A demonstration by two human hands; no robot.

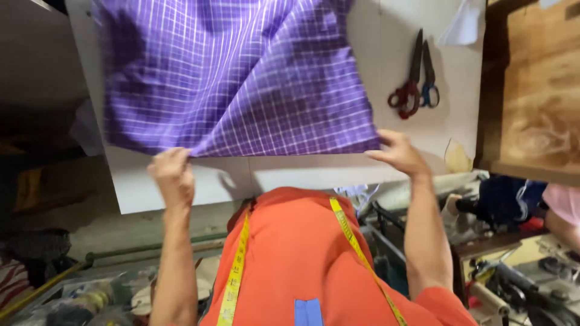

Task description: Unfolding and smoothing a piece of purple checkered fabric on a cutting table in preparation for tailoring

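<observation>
A purple cloth with a white check pattern (241,78) is spread over a white table (302,172), rumpled and lifted in the middle. My left hand (173,172) pinches the cloth's near left corner. My right hand (396,151) grips the near right corner at the cloth's edge. Both corners are held just above the table's front edge. A yellow measuring tape (235,271) hangs around my neck over an orange shirt.
Two pairs of scissors (414,78), one red-handled and one blue-handled, lie on the table to the right of the cloth. A wooden board (538,90) stands at the far right. Clutter and a machine (519,284) fill the floor area below.
</observation>
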